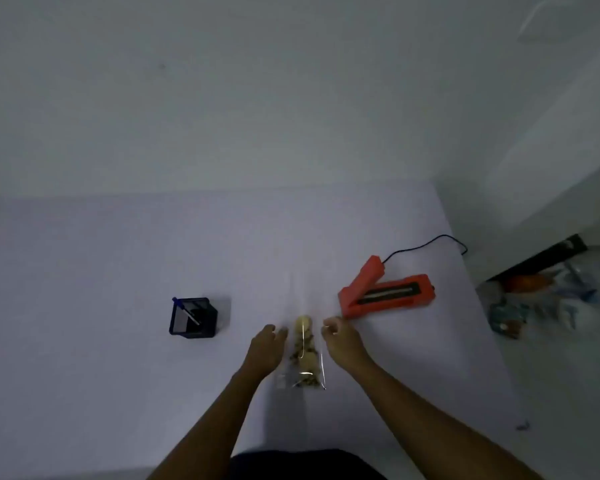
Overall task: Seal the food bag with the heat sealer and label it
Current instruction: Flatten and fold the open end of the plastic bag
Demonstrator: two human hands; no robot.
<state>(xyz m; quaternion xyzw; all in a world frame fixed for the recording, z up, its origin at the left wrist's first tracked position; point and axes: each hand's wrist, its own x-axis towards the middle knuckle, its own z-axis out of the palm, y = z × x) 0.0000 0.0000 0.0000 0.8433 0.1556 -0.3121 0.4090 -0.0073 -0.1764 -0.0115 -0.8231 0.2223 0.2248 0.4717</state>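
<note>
The bag [303,351] lies on the desk [118,375] between my hands, thin, slippery, light. My left fingers [280,332] rest loosely spread at its edge; my right fingers [328,329] curl, seemingly pinching film. I'd hold the empty top corners.

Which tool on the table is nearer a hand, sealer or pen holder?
The orange sealer, just beyond the right hand; the black pen holder sits farther left.

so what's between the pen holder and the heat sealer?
In the head view, the clear food bag lies between the pen holder and the orange heat sealer, with the left hand and right hand at its sides.
</note>
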